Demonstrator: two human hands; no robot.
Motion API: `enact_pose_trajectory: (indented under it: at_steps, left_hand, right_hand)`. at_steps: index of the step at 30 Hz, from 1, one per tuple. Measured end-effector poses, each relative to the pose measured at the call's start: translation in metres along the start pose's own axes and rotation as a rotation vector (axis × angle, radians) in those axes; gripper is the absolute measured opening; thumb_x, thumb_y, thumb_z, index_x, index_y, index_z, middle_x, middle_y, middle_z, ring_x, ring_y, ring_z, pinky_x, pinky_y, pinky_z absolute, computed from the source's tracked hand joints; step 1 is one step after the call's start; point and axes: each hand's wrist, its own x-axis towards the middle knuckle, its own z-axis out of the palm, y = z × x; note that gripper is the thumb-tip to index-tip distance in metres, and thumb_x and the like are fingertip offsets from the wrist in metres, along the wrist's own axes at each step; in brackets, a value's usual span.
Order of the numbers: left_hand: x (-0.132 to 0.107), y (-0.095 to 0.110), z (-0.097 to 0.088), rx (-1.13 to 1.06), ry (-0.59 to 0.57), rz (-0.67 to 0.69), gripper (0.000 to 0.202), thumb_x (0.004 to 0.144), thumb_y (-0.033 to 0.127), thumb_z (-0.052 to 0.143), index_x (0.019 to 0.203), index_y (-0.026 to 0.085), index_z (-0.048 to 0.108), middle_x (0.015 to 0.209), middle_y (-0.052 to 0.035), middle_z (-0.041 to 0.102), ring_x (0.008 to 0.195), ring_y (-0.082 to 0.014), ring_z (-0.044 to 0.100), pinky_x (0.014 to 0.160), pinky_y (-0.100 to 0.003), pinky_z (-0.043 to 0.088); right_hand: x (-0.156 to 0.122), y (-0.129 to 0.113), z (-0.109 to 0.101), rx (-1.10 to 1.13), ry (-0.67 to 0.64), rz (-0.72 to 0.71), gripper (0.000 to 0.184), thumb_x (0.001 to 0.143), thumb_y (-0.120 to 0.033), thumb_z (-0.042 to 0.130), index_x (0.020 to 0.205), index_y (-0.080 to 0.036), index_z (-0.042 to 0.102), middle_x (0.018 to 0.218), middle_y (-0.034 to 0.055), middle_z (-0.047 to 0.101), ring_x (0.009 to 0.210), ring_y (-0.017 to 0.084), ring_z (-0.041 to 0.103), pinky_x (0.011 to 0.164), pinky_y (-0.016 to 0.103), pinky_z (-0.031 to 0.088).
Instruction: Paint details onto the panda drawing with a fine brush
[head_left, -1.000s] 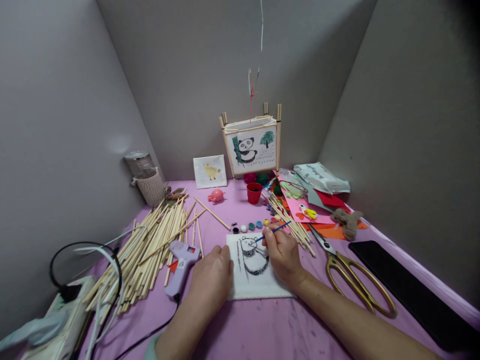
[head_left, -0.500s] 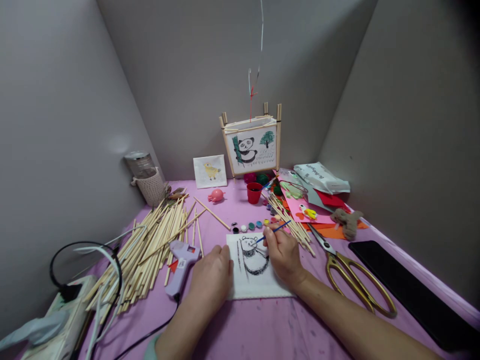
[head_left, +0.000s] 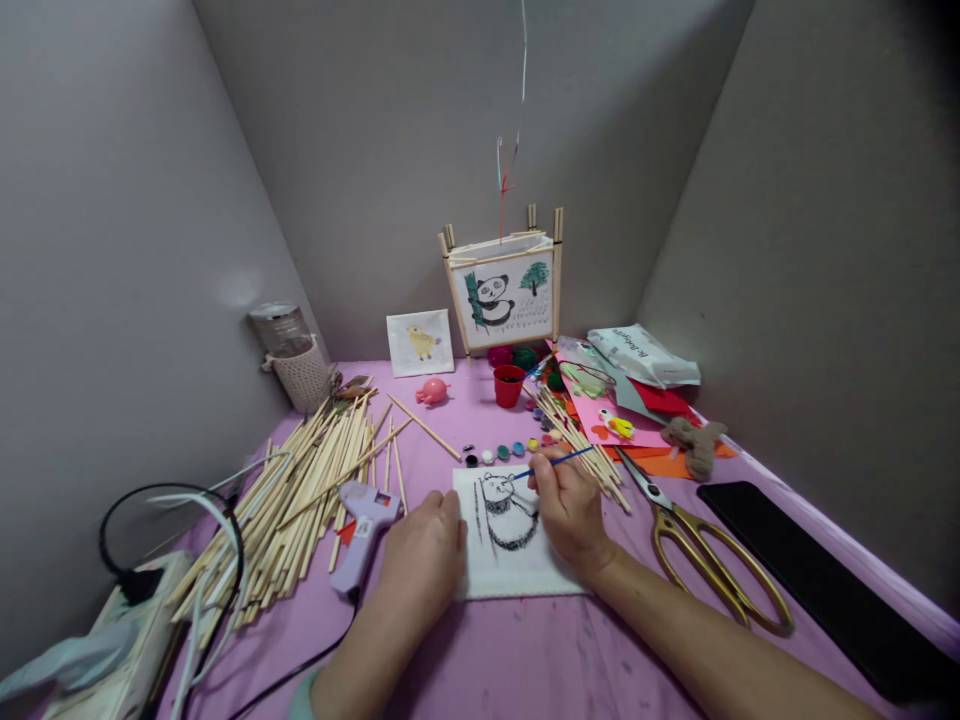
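Right hand (head_left: 571,512) pinches a blue paintbrush (head_left: 561,461), now tipped lower over the panda drawing (head_left: 506,512); left hand (head_left: 421,558) on the paper (head_left: 510,578), grip unclear.

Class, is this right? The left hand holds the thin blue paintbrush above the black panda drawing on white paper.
Not quite: the right hand, not the left, holds the thin blue paintbrush above the black panda drawing on white paper. The left hand lies empty at the paper's left edge. The head view shows this.
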Motion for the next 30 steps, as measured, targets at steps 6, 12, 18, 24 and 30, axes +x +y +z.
enact_pose_trajectory:
  at_steps: [6,12,18,24,30]
  left_hand:
    - [0.0006,-0.0002,0.0005,-0.01,0.005,-0.003,0.018,0.09,0.024,0.038,0.096,0.02,0.054,0.09,-0.0048,0.061,0.079,-0.019,0.063,0.065,-0.029,0.043]
    - [0.0009,0.0001,-0.0009,-0.024,-0.017,-0.013,0.019,0.091,0.025,0.037,0.098,0.019,0.054,0.092,-0.0055,0.061,0.082,-0.0183,0.062,0.068,-0.028,0.043]
    - [0.0001,0.0012,-0.0032,-0.009,-0.043,-0.026,0.019,0.091,0.024,0.037,0.1,0.02,0.054,0.094,-0.0061,0.06,0.084,-0.0188,0.062,0.069,-0.029,0.044]
    - [0.0005,0.001,-0.0022,-0.018,-0.03,-0.024,0.019,0.091,0.024,0.037,0.098,0.02,0.054,0.093,-0.0057,0.061,0.082,-0.0182,0.062,0.069,-0.029,0.044]
    - [-0.0005,0.0008,-0.0021,-0.016,-0.013,-0.009,0.017,0.09,0.024,0.039,0.097,0.02,0.054,0.091,-0.0051,0.061,0.081,-0.0185,0.063,0.067,-0.028,0.043]
  right_hand:
    - [-0.0013,0.001,0.0016,0.051,-0.084,-0.069,0.034,0.096,-0.024,0.04,0.068,-0.018,0.058,0.075,0.0056,0.066,0.071,0.018,0.06,0.071,0.031,0.043]
    - [-0.0016,0.0009,0.0021,0.032,-0.082,-0.058,0.034,0.096,-0.025,0.039,0.069,-0.018,0.059,0.073,0.0054,0.066,0.071,0.018,0.06,0.071,0.031,0.044]
    - [0.0002,-0.0012,0.0015,0.041,-0.095,-0.056,0.035,0.096,-0.026,0.038,0.069,-0.019,0.059,0.072,0.0054,0.065,0.071,0.018,0.059,0.07,0.031,0.044]
    - [0.0003,-0.002,0.001,0.04,-0.091,-0.07,0.032,0.096,-0.025,0.039,0.074,-0.018,0.062,0.072,0.0051,0.066,0.071,0.018,0.061,0.071,0.031,0.045]
    - [0.0015,-0.0041,-0.0011,0.034,-0.089,-0.107,0.03,0.096,-0.024,0.04,0.077,-0.017,0.062,0.07,0.0048,0.067,0.066,0.017,0.061,0.068,0.03,0.045]
